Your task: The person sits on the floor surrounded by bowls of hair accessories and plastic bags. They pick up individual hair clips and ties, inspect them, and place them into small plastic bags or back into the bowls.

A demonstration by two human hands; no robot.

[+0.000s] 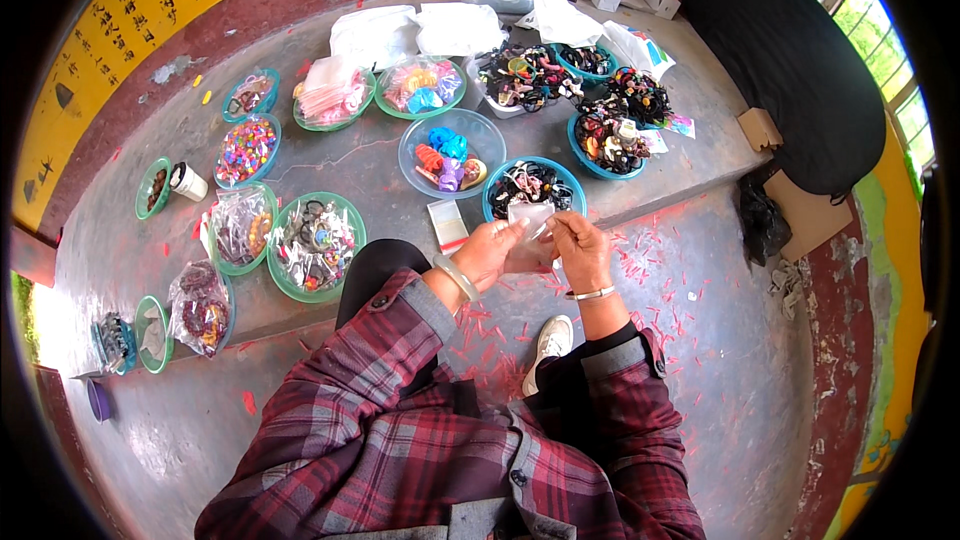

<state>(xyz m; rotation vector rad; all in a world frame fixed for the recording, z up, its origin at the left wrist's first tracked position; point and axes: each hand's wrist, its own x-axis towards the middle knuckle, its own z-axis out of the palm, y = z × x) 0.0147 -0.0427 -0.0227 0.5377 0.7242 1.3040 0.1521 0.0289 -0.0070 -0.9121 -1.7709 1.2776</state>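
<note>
Between my hands is a small clear plastic bag (530,215), held up in front of a blue basin of black and pink hair ties (530,181). My left hand (487,254), with a pale bangle at the wrist, pinches the bag's left side. My right hand (583,252), wearing a thin bracelet, grips its right edge between thumb and fingers. Whether anything lies inside the bag, I cannot tell. Just left of my left hand sits a shallow clear box with a red edge (447,223). Beyond it, a clear bowl (405,158) holds blue, orange and purple hair pieces.
Several basins crowd the raised grey ledge, including a green basin of mixed hair ties (352,240), a basin of colourful beads (246,151) and a white tub of dark hair ties (507,110). Red strips (480,360) litter the floor around my shoe (548,352). A black bag (762,220) hangs at right.
</note>
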